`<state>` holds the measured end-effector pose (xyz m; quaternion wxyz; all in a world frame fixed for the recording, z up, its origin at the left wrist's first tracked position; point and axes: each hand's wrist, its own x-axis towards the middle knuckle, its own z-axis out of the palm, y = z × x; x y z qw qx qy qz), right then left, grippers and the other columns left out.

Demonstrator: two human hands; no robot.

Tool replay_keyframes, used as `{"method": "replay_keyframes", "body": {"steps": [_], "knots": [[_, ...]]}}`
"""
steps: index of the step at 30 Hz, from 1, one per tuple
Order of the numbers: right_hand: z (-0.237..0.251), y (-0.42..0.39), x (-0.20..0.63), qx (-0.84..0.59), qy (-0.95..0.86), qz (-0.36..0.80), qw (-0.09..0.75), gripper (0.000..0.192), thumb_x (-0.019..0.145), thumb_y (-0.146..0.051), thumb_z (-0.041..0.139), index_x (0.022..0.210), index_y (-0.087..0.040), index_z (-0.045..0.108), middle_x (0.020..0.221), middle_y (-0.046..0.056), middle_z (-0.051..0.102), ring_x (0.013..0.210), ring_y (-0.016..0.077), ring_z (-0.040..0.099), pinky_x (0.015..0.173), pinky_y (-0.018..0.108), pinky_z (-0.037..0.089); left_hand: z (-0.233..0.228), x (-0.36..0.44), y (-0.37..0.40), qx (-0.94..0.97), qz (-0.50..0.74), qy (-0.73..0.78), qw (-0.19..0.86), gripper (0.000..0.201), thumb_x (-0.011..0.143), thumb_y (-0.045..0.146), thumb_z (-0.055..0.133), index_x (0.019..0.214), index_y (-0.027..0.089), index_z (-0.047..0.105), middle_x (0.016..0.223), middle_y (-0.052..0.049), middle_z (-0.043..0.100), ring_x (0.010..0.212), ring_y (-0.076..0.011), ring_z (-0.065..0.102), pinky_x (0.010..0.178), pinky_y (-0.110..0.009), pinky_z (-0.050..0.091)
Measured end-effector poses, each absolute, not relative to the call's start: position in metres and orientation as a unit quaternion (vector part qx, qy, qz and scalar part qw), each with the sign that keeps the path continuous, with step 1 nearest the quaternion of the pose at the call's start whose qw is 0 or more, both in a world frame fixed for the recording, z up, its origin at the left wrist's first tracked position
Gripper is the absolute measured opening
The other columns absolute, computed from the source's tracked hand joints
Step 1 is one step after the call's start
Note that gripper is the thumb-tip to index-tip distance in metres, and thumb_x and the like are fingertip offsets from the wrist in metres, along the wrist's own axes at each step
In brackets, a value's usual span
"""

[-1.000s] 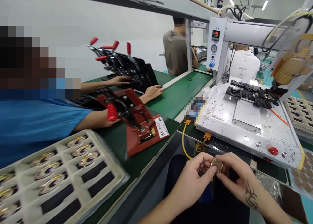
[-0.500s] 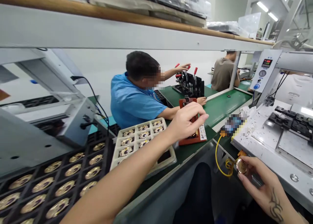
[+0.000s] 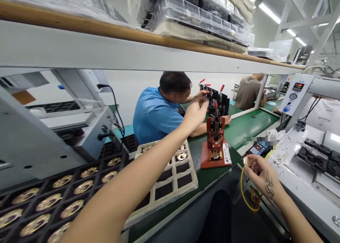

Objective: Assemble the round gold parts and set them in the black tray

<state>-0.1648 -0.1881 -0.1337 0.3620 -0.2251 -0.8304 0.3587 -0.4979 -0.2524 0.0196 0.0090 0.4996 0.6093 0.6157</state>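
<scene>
My right hand pinches a small round gold disc at the fingertips, just right of a red clamp fixture on the green bench. The fixture's lever with its red grip stands upright, and a gold piece lies in the nest at its base. My left hand hovers up and left of the lever, fingers loosely bent, a small gap from the red grip, with nothing visible in it.
A beige tray with a few badges and a black tray of gold badges lie to the left. A co-worker in a blue shirt works at black clamps behind. Right: a white machine bed, a calculator, a yellow cable.
My left hand has risen off the red fixture, whose lever now stands upright. My right hand has carried the disc up and left, closer to the fixture.
</scene>
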Motion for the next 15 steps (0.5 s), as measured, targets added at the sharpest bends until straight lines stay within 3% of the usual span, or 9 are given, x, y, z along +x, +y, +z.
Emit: {"method": "replay_keyframes", "body": {"steps": [3, 5, 8, 12, 15], "knots": [[-0.151, -0.178, -0.185, -0.215, -0.830, 0.378, 0.349, 0.030, 0.098, -0.034, 0.070, 0.123, -0.017, 0.068, 0.077, -0.001, 0.063, 0.066, 0.0181, 0.062, 0.059, 0.029, 0.051, -0.041, -0.502, -0.286, 0.513, 0.492, 0.693, 0.116, 0.030, 0.095, 0.042, 0.073, 0.075, 0.019, 0.069, 0.064, -0.001, 0.068, 0.062, -0.0207, 0.066, 0.064, -0.031, 0.054], [-0.160, -0.171, -0.205, -0.201, -0.833, 0.385, 0.342, 0.029, 0.096, -0.033, 0.071, 0.121, -0.018, 0.070, 0.080, 0.000, 0.064, 0.068, 0.0182, 0.062, 0.061, 0.029, 0.051, -0.083, -0.492, -0.299, 0.527, 0.406, 0.720, 0.198, 0.031, 0.091, 0.041, 0.081, 0.073, 0.017, 0.071, 0.061, 0.000, 0.068, 0.056, -0.0175, 0.065, 0.059, -0.029, 0.054], [-0.169, -0.157, -0.243, -0.178, -0.840, 0.394, 0.327, 0.026, 0.090, -0.031, 0.074, 0.114, -0.018, 0.072, 0.080, 0.000, 0.063, 0.069, 0.0181, 0.061, 0.064, 0.030, 0.051, -0.128, -0.473, -0.297, 0.528, 0.326, 0.739, 0.262, 0.026, 0.102, 0.039, 0.076, 0.095, 0.014, 0.074, 0.080, 0.000, 0.074, 0.065, -0.0146, 0.069, 0.065, -0.030, 0.060], [-0.183, -0.141, -0.279, -0.161, -0.844, 0.403, 0.317, 0.023, 0.088, -0.031, 0.074, 0.107, -0.019, 0.070, 0.085, 0.001, 0.065, 0.069, 0.0173, 0.059, 0.066, 0.031, 0.051, -0.150, -0.463, -0.276, 0.539, 0.310, 0.736, 0.266, 0.028, 0.105, 0.038, 0.073, 0.120, 0.014, 0.072, 0.114, -0.006, 0.076, 0.096, -0.0227, 0.075, 0.083, -0.040, 0.066], [-0.194, -0.133, -0.284, -0.158, -0.842, 0.413, 0.308, 0.025, 0.091, -0.034, 0.074, 0.110, -0.018, 0.068, 0.086, 0.002, 0.066, 0.068, 0.0163, 0.058, 0.066, 0.031, 0.052, -0.155, -0.465, -0.267, 0.552, 0.327, 0.721, 0.261, 0.031, 0.105, 0.038, 0.073, 0.126, 0.015, 0.071, 0.123, -0.008, 0.074, 0.104, -0.0254, 0.075, 0.089, -0.043, 0.066]]}}
